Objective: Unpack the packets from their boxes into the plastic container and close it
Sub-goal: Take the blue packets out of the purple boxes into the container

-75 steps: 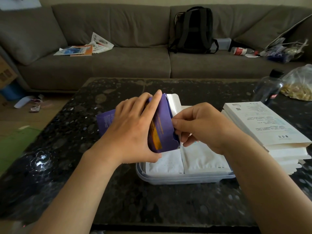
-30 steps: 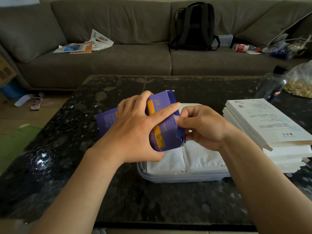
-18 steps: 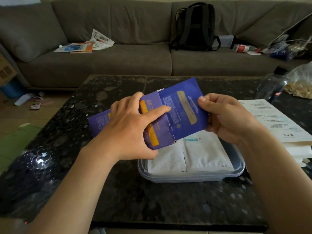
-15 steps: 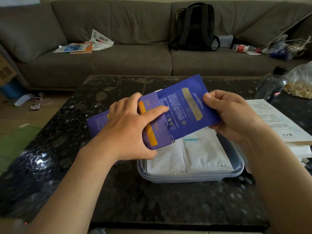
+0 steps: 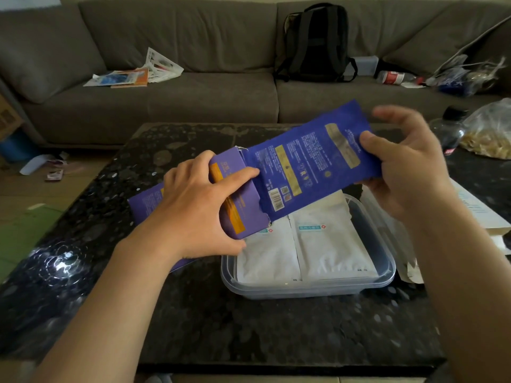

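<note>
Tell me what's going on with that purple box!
A person is unpacking. Their left hand grips a purple box, and their right hand pinches the end of a blue packet that sticks most of the way out of it. Below them sits an open plastic container on the table, with white packets already lying inside. No lid is on it.

Both forearms, left hand and right hand are bare.

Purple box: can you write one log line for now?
left hand: grips purple box | right hand: pinches blue packet, mostly out of box | plastic container: open, white packets inside
</note>
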A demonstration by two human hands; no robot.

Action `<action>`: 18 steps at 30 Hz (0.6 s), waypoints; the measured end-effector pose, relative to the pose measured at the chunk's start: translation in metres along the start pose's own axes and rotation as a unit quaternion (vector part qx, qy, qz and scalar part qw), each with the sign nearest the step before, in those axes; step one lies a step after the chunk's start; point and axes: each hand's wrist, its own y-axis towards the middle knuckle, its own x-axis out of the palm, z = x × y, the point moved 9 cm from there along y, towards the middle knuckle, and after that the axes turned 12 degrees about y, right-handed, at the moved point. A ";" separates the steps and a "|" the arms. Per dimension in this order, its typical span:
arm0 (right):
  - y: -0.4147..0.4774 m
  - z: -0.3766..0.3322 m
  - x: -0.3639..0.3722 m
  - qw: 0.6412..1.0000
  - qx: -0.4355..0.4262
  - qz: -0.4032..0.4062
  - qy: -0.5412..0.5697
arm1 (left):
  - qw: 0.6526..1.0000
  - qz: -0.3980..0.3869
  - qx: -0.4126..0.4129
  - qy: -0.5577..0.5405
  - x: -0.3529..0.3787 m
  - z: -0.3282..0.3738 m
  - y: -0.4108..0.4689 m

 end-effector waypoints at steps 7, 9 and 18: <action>-0.016 -0.014 0.025 0.985 0.064 -0.162 -0.007 | 0.999 -0.016 -0.031 -0.010 -0.001 -0.011 -0.002; -0.021 -0.027 0.029 0.977 -0.017 -0.181 -0.113 | 0.999 -0.021 -0.035 -0.010 -0.001 -0.012 -0.002; -0.014 -0.051 0.031 0.822 -0.239 -0.076 -0.510 | 0.998 -0.027 -0.058 -0.008 -0.001 -0.021 -0.003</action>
